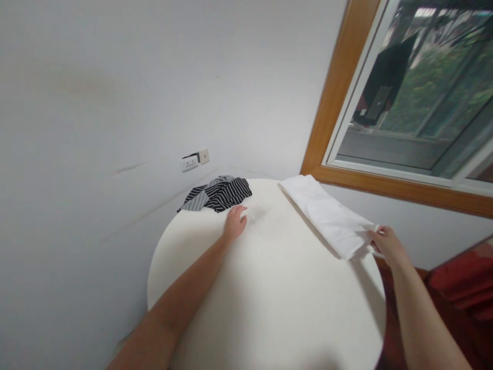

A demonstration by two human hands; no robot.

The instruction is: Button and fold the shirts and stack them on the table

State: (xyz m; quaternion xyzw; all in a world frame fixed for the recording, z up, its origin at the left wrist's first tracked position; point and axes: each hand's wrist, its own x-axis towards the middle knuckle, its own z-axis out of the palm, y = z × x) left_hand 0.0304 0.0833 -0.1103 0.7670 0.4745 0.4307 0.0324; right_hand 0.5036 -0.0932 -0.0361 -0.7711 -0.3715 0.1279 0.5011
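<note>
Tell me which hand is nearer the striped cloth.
Left. The left hand is close to the near edge of the striped cloth, contact unclear; the right hand is across the round table, gripping an end of the white cloth.
</note>
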